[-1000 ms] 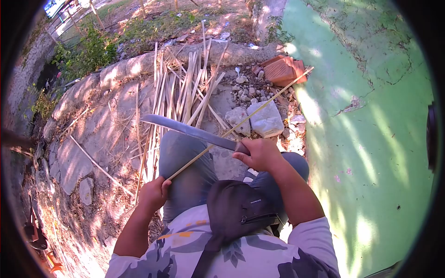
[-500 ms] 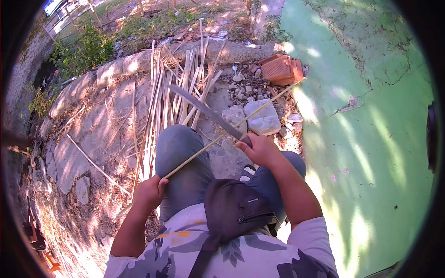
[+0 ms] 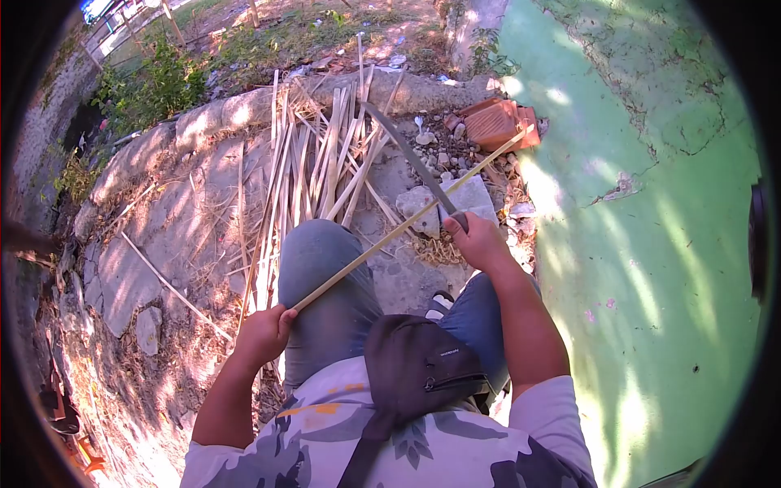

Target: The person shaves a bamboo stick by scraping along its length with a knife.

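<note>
My left hand [image 3: 265, 333] is closed round the near end of a long, thin bamboo strip [image 3: 350, 265], beside my left knee. The strip runs slantwise up to the right, past my knee to the orange tiles. In my right hand [image 3: 478, 241] is the handle of a machete [image 3: 413, 159], its long grey blade pointing up and to the left. The blade crosses the strip just beyond my right fist and appears to touch it. Beyond my left knee lies a loose pile of split bamboo strips [image 3: 329, 154].
Orange roof tiles [image 3: 492, 124] are stacked at the back right, with pale stone blocks [image 3: 470, 198] and gravel nearer. A green painted floor [image 3: 634, 268] spreads to the right. A single strip [image 3: 175, 286] lies on the ground at left. A black bag [image 3: 419, 362] hangs on my chest.
My right hand has moved slightly right and toward the far end of the strip. The machete blade has swung to point more steeply away from me. My left hand keeps its hold.
</note>
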The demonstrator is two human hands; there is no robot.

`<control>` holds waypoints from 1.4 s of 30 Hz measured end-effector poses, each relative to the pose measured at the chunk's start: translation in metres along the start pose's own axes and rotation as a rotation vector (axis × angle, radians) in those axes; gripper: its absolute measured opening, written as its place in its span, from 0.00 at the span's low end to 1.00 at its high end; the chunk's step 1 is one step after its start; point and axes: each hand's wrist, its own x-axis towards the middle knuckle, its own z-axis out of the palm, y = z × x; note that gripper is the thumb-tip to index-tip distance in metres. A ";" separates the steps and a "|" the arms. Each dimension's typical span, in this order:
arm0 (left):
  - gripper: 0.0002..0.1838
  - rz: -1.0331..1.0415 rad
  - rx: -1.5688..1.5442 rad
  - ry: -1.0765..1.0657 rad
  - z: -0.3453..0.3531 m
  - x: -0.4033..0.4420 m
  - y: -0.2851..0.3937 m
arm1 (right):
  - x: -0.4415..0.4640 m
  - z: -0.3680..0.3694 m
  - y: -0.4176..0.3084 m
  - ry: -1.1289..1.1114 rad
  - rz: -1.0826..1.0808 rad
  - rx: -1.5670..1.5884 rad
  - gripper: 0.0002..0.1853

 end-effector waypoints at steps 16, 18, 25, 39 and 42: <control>0.27 -0.021 0.032 -0.007 -0.001 -0.001 0.003 | 0.001 -0.010 0.026 0.021 0.103 0.063 0.36; 0.26 -0.022 0.019 0.003 -0.001 -0.001 0.005 | -0.008 -0.008 0.011 -0.034 0.077 0.055 0.35; 0.25 -0.008 -0.002 0.036 0.008 -0.003 0.002 | -0.041 0.008 -0.039 -0.225 -0.156 -0.160 0.32; 0.25 -0.043 0.044 0.037 0.003 -0.003 0.007 | -0.004 -0.002 0.007 -0.036 0.049 0.094 0.33; 0.24 -0.039 0.031 0.032 0.002 -0.004 0.009 | -0.019 0.006 -0.005 -0.120 -0.001 0.003 0.34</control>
